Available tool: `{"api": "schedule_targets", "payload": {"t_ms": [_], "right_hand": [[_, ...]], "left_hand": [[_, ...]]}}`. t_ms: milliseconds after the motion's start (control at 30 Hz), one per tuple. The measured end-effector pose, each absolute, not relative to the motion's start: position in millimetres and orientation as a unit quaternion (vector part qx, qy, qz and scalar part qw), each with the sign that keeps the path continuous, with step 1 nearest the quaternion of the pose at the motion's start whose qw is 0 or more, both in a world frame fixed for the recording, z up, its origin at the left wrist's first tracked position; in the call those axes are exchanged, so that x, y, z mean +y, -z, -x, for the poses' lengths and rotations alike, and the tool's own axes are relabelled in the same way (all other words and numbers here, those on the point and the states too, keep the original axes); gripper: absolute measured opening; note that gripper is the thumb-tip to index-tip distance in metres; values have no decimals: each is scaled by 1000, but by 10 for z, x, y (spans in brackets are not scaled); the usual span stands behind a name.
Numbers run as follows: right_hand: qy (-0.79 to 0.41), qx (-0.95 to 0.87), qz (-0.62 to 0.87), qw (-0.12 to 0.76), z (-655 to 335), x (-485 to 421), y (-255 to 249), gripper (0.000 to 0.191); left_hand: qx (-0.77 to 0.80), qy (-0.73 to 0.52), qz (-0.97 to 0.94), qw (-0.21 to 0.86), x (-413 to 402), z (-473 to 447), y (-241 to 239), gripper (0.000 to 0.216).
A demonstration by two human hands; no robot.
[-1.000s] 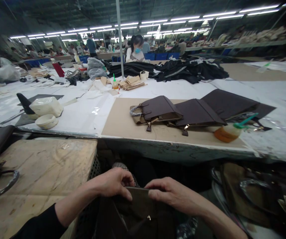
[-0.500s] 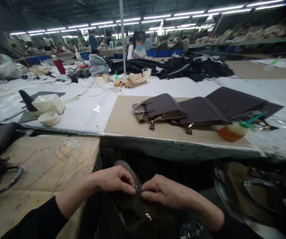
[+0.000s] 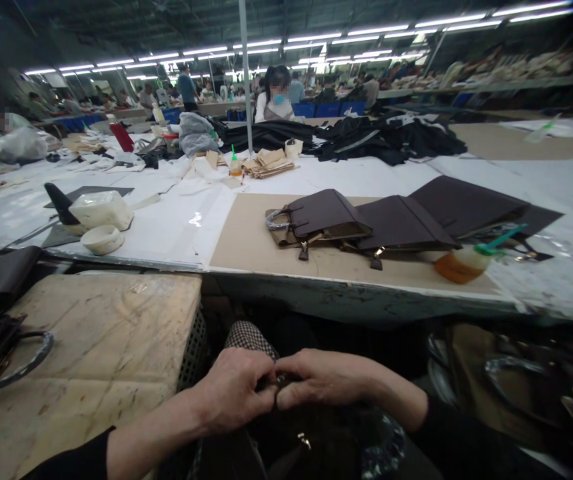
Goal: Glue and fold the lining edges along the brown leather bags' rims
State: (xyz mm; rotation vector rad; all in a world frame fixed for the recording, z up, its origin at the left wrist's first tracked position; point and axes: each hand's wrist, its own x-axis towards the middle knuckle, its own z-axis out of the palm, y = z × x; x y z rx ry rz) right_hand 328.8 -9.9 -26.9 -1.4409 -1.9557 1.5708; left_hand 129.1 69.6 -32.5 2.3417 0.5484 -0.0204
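On my lap lies a dark brown handbag [image 3: 279, 443] with a small gold-coloured metal piece [image 3: 304, 441] on it. My left hand [image 3: 239, 385] pinches the bag's upper edge, fingers curled. Right beside it, my right hand [image 3: 324, 377] grips the same edge with thumb and fingers, and the two hands touch. The bit of edge between the fingertips is mostly hidden. Clear plastic wrap [image 3: 382, 443] shows at the bag's right side, below my right forearm.
Several dark brown bags [image 3: 326, 213] lie on a tan board beside a glue bottle [image 3: 464, 263]. A white dish [image 3: 102, 239] stands further left. More bags rest to my left on a paper-covered surface [image 3: 116, 333] and to my right [image 3: 511, 387]. A masked person [image 3: 277, 100] sits opposite.
My hands have come together at the bag's edge, with the left hand turned more knuckles-up. The bag's metal piece has shifted slightly right and down, and more plastic wrap shows.
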Motion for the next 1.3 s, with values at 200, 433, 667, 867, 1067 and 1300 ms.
{"api": "schedule_targets", "payload": {"t_ms": [200, 433, 667, 867, 1067, 1300], "right_hand": [[-560, -658, 495, 94, -3246, 101, 421, 18], [-617, -628, 467, 87, -3391, 238, 496, 22], [-600, -645, 471, 36, -3577, 233, 422, 24], [-561, -652, 503, 83, -3502, 105, 476, 40], [-587, -654, 459, 128, -3296, 364, 547, 36], [-593, -666, 419, 170, -3174, 349, 621, 36]], "left_hand": [[293, 90, -825, 474, 1116, -1042, 358, 40], [339, 151, -685, 627, 1396, -815, 436, 70], [281, 149, -688, 652, 1339, -1007, 479, 32], [278, 161, -741, 589, 1291, -1122, 438, 24], [259, 149, -793, 531, 1257, -1169, 401, 27], [259, 132, -803, 520, 1217, -1118, 359, 32]]}}
